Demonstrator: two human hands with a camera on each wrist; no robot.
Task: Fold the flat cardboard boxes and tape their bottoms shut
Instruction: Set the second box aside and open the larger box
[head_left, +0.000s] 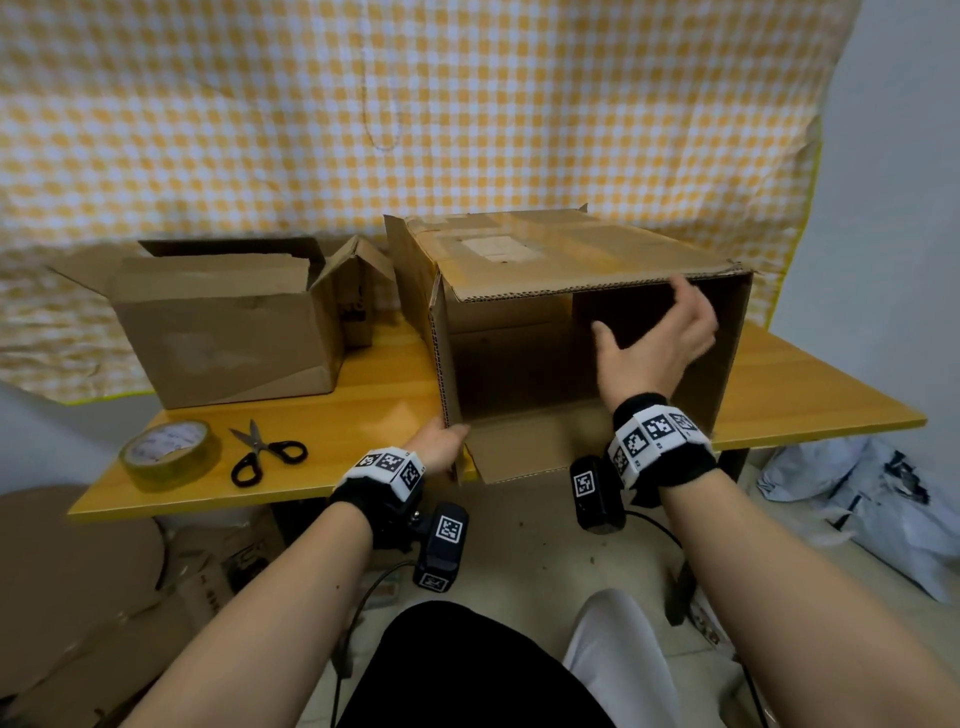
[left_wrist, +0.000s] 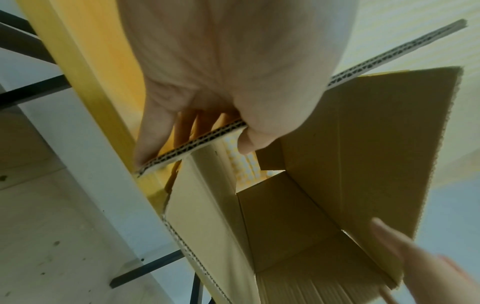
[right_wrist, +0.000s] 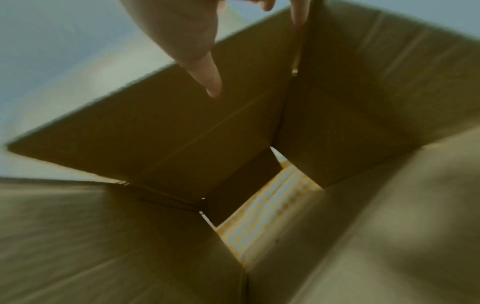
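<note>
A large brown cardboard box (head_left: 571, 249) lies on its side on the yellow table (head_left: 810, 400), its open mouth facing me. My left hand (head_left: 441, 441) pinches the bottom of the box's left flap (left_wrist: 192, 148), thumb on one side and fingers on the other. My right hand (head_left: 660, 343) is spread in front of the opening, fingertips at the top flap's edge, thumb apart; it grips nothing. Through the box's far end (right_wrist: 265, 205) the checked cloth shows. A roll of tape (head_left: 169, 453) and black-handled scissors (head_left: 265, 452) lie at the table's front left.
A second, smaller cardboard box (head_left: 228, 332) with raised flaps stands at the table's back left. Flat cardboard sheets (head_left: 78, 577) lie on the floor at the left, and plastic bags (head_left: 878, 499) at the right. A yellow checked cloth (head_left: 415, 104) hangs behind the table.
</note>
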